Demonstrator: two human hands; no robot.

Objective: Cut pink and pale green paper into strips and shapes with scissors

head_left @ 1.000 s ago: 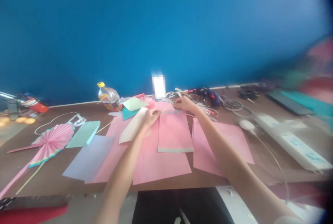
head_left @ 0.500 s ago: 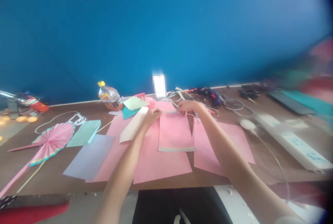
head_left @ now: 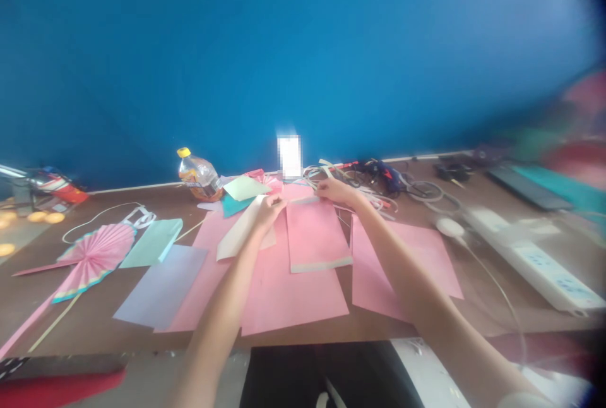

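Observation:
A pink paper sheet (head_left: 318, 234) with a pale strip along its near edge lies on larger pink sheets (head_left: 293, 304). Another pale strip crosses its far end, between my hands. At the far left corner, my left hand (head_left: 272, 209) has its fingertips pinched on the sheet's edge. My right hand (head_left: 335, 192) pinches the far right corner, its fingers partly hidden by the hand itself. A cream paper piece (head_left: 241, 231) lies under and beside my left wrist.
To the left are a pink folded paper fan (head_left: 99, 250), a mint paper packet (head_left: 154, 242) and a lilac sheet (head_left: 163, 285). A bottle (head_left: 201, 177) and a bright screen (head_left: 290, 156) stand near the blue wall. Cables (head_left: 428, 192) and a power strip (head_left: 540, 263) occupy the right.
Both hands have shifted slightly left. The pink sheet between them has turned a little, and its near edge now slants up toward the right.

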